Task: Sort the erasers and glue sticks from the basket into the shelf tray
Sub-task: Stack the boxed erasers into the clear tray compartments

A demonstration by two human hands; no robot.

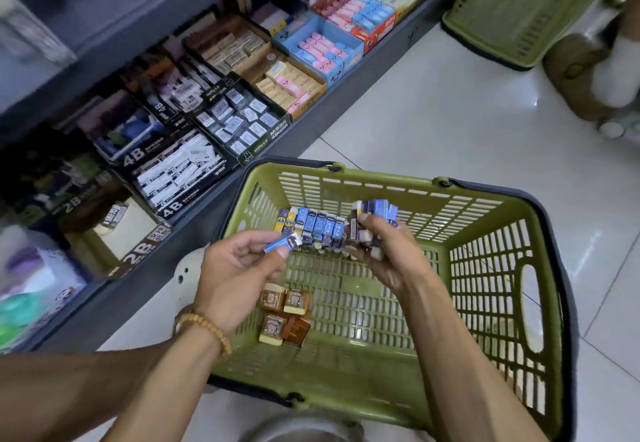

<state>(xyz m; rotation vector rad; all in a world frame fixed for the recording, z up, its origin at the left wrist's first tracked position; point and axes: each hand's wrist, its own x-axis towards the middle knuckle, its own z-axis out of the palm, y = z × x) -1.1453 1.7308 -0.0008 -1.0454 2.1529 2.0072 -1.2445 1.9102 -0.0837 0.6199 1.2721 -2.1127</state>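
White floor tiles [433, 112] — over our green basket [485, 219], our left hand [235, 268] pinches one blue eraser [280, 243]; our right hand [388, 254] grips an eraser bundle [372, 213].

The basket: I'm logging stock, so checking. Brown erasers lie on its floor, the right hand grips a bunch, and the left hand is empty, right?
Not quite. In the head view the left hand pinches a single blue eraser; the rest holds.

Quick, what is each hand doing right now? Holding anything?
Left hand: pinching one small blue eraser over the green basket.
Right hand: gripping a bunch of blue erasers.
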